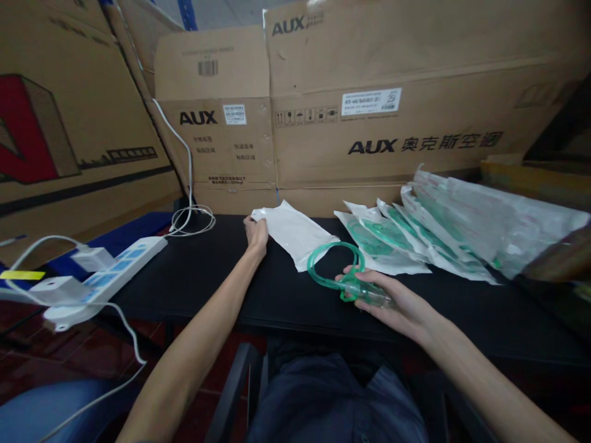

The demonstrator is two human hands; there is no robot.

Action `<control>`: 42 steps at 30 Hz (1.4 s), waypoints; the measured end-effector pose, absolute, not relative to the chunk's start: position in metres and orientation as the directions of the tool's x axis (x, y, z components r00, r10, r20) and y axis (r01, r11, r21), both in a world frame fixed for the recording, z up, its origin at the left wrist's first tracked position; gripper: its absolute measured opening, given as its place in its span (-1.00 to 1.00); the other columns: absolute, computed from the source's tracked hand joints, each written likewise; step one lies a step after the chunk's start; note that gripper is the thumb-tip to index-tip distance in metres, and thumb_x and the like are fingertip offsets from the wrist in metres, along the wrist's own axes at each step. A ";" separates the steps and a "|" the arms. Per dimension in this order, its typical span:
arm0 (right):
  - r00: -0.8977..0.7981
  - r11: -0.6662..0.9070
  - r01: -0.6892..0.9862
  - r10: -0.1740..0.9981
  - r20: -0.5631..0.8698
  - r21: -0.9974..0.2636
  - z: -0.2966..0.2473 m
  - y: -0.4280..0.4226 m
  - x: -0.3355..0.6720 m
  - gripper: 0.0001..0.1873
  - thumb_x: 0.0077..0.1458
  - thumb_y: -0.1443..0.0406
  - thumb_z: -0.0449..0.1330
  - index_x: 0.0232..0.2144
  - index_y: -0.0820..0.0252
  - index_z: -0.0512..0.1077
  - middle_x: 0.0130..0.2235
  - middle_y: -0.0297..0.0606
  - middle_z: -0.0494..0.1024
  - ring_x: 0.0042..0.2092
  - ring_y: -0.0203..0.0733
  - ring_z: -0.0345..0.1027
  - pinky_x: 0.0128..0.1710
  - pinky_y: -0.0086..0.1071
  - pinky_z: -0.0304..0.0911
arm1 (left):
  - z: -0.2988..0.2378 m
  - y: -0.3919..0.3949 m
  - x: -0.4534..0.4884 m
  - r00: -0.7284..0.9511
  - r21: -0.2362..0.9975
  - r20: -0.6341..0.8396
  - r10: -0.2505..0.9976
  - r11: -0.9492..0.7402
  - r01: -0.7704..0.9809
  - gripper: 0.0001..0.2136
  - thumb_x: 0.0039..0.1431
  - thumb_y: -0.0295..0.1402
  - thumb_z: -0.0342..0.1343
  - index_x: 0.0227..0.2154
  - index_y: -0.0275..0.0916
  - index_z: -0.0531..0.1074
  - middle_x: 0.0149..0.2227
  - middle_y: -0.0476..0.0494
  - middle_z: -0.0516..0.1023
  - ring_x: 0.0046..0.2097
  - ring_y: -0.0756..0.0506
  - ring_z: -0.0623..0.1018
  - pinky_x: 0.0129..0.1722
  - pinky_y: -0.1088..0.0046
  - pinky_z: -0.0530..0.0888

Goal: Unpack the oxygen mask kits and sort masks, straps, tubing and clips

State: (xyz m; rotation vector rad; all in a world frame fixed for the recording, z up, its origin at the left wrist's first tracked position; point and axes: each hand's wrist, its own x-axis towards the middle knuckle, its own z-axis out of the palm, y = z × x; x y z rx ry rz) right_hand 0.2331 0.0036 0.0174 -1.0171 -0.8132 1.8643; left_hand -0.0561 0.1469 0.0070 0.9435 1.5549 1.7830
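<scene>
My left hand (257,235) reaches forward over the black table (207,277) and grips the near corner of a flat white pouch (295,234). My right hand (388,301) is nearer to me, palm up, fingers curled round a clear mask with green tubing (344,271). The tubing loops out to the left of the hand, above the table. To the right of both hands lies a fanned row of sealed pouches (415,240), each with green tubing inside.
Large AUX cardboard boxes (369,111) stand along the table's back edge. A white power strip (111,271) with plugged chargers and white cables (189,215) overhangs the table's left end. More plastic-wrapped packs (503,227) are piled at the right. A chair edge shows below.
</scene>
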 end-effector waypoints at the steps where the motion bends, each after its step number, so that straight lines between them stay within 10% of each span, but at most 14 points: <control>1: -0.314 -0.412 -0.348 0.898 -0.310 -0.842 0.016 -0.001 0.243 -0.73 -0.09 0.30 0.46 -0.26 0.22 0.63 -0.18 -0.16 0.69 -0.30 -0.22 0.50 -0.45 -0.50 0.37 | 0.010 0.144 -0.058 -0.603 0.982 0.190 0.774 -0.146 0.121 -0.38 0.21 -0.35 0.23 0.29 -0.25 0.15 0.32 -0.45 0.24 0.34 -0.36 0.30 0.22 0.05 0.38; 4: -0.279 -0.362 -0.337 0.920 -0.275 -0.869 0.009 -0.012 0.269 -0.68 -0.10 0.25 0.49 -0.24 0.18 0.64 -0.15 -0.17 0.69 -0.31 -0.22 0.49 -0.49 -0.50 0.32 | 0.020 0.133 -0.060 -0.545 0.894 0.387 0.744 -0.160 0.417 -0.26 0.16 -0.45 0.21 0.36 -0.20 0.03 0.45 -0.38 -0.04 0.47 -0.35 -0.04 0.39 0.01 0.10; 7: -0.243 -0.366 -0.383 0.926 -0.290 -0.848 0.002 -0.015 0.286 -0.65 -0.11 0.22 0.49 -0.21 0.13 0.64 -0.11 -0.17 0.68 -0.24 -0.15 0.52 -0.41 -0.45 0.36 | 0.024 0.125 -0.054 -0.214 0.743 0.477 0.853 -0.261 0.616 -0.59 0.25 -0.35 0.14 0.16 -0.13 0.40 0.33 -0.20 0.29 0.40 -0.25 0.19 0.41 0.15 0.08; 13: -0.295 -0.331 -0.378 0.928 -0.226 -0.865 0.001 -0.017 0.285 -0.69 -0.03 0.22 0.44 -0.18 0.12 0.60 -0.09 -0.16 0.67 -0.24 -0.12 0.53 -0.40 -0.40 0.31 | 0.002 0.125 -0.028 0.366 0.546 0.205 0.908 -0.416 0.727 -0.52 0.06 0.02 0.29 0.00 -0.07 0.58 0.25 -0.18 0.47 0.30 -0.33 0.39 0.37 0.02 0.14; 19: -0.313 -0.309 -0.394 0.931 -0.190 -0.866 0.004 -0.020 0.282 -0.67 -0.07 0.19 0.47 -0.21 0.14 0.61 -0.12 -0.15 0.67 -0.32 -0.19 0.49 -0.50 -0.46 0.21 | -0.001 0.126 -0.027 0.359 0.446 0.151 0.921 -0.387 0.807 -0.49 0.41 -0.11 -0.25 0.17 -0.17 0.47 0.31 -0.19 0.41 0.35 -0.22 0.35 0.38 0.20 0.15; 27: -0.328 -0.297 -0.393 0.929 -0.169 -0.870 0.006 -0.022 0.279 -0.68 -0.07 0.19 0.47 -0.23 0.15 0.60 -0.10 -0.13 0.66 -0.36 -0.21 0.47 -0.55 -0.49 0.16 | 0.005 0.128 -0.035 0.329 0.309 0.133 0.935 -0.354 0.883 -0.54 0.14 -0.20 0.14 0.11 -0.13 0.52 0.28 -0.23 0.44 0.31 -0.38 0.37 0.30 0.02 0.23; 32: -0.339 -0.293 -0.387 0.927 -0.161 -0.874 0.006 -0.023 0.279 -0.68 -0.05 0.20 0.46 -0.21 0.14 0.61 -0.10 -0.13 0.66 -0.34 -0.20 0.47 -0.53 -0.49 0.18 | -0.004 0.129 -0.025 0.254 0.261 0.222 0.941 -0.308 0.915 -0.48 0.30 0.02 0.01 0.10 -0.27 0.49 0.21 -0.46 0.47 0.28 -0.50 0.33 0.24 -0.17 0.22; 42: -0.359 -0.269 -0.392 0.925 -0.123 -0.880 0.003 -0.021 0.279 -0.70 -0.01 0.20 0.43 -0.19 0.14 0.60 -0.08 -0.11 0.65 -0.35 -0.19 0.48 -0.54 -0.47 0.18 | -0.008 0.133 -0.020 0.399 0.322 0.224 0.889 -0.454 0.831 -0.55 0.41 -0.21 -0.16 0.17 -0.25 0.46 0.28 -0.25 0.43 0.32 -0.23 0.38 0.34 0.23 0.23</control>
